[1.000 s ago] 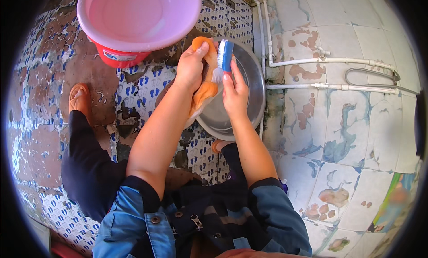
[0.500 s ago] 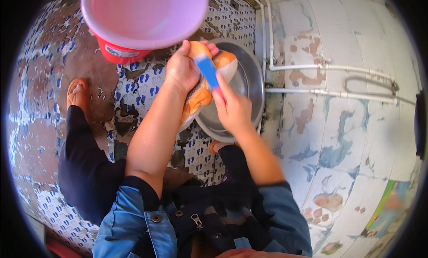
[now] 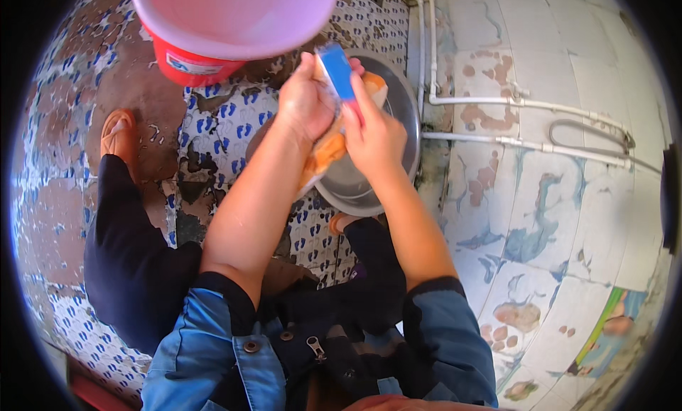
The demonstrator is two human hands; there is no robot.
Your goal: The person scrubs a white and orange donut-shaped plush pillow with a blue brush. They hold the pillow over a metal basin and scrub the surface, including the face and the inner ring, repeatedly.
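Over a round metal basin (image 3: pixel 407 141), my left hand (image 3: pixel 307 102) is closed around an orange and white item (image 3: pixel 328 153). It looks soft, but whether it is a shoe or a cloth I cannot tell. My right hand (image 3: pixel 376 137) grips a blue brush (image 3: pixel 337 71) by its reddish handle. The brush's head lies against the upper part of the item, beside my left fingers. Part of the item is hidden behind both hands and the brush.
A large pink basin (image 3: pixel 234 52) sits on a red bucket (image 3: pixel 188 66) at the far left. White pipes (image 3: pixel 497 103) run along the tiled wall (image 3: pixel 554 198) on the right. The patterned floor (image 3: pixel 234 127) is worn and patchy.
The brush has moved up along the item, toward my left fingertips. Both hands have shifted slightly right, still holding what they held.
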